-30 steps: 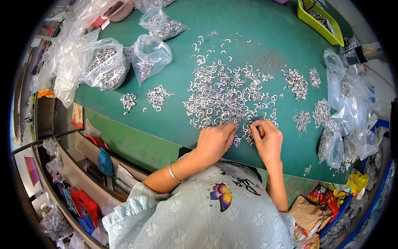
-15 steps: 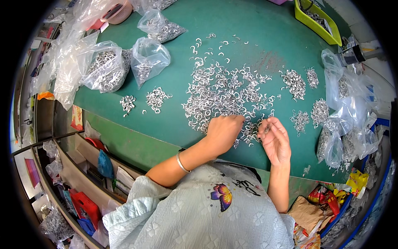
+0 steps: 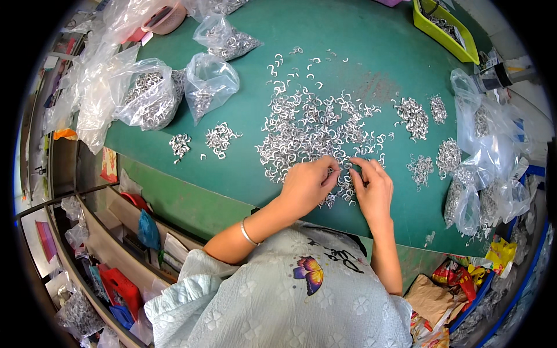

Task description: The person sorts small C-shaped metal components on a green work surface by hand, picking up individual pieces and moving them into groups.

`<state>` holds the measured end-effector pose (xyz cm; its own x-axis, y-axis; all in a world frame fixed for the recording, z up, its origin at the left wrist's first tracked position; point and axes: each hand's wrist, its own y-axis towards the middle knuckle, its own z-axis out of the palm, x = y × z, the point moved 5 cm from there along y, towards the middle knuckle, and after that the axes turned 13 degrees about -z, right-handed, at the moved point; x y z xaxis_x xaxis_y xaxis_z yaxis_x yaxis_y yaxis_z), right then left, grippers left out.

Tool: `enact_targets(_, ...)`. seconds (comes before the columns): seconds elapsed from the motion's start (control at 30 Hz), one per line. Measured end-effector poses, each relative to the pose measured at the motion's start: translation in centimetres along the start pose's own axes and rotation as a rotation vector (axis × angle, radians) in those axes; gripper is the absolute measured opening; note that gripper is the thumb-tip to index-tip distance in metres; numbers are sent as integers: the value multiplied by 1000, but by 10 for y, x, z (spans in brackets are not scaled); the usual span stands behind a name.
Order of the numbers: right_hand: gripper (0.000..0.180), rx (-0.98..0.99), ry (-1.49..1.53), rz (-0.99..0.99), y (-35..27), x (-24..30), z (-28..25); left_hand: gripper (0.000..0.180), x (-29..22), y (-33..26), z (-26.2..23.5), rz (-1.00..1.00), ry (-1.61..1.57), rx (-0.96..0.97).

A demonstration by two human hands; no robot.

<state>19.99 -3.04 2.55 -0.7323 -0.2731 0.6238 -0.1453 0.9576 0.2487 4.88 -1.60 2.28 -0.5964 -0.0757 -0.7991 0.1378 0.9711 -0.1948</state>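
Observation:
A big loose pile of small silver metal rings (image 3: 313, 130) covers the middle of the green table (image 3: 243, 168). My left hand (image 3: 310, 182) and my right hand (image 3: 371, 188) rest at the pile's near edge, fingertips almost touching. Both pinch at small rings between them; I cannot tell exactly which pieces are held. A thin bracelet circles my left wrist. Smaller heaps of rings (image 3: 220, 138) lie to the left, and others (image 3: 413, 113) to the right.
Clear plastic bags of rings (image 3: 148, 98) sit at the table's back left, more bags (image 3: 484, 168) at the right edge. A yellow-green tray (image 3: 447, 26) stands at the far right corner. Shelves with red and blue items (image 3: 119, 284) run below the table on the left.
Both hands have stayed at the pile's near edge. Their fingertips came closer together over the rings, the left hand shifting slightly right.

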Motion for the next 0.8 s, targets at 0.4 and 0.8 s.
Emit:
enact_targets(0.4,29,-169,1539,694,-29,4,30,16,-13,-19,3,46,-241,110)
enact_targets(0.8,19,46,138,137,-26,4,-8,21,1,-31,14,115,214,141)
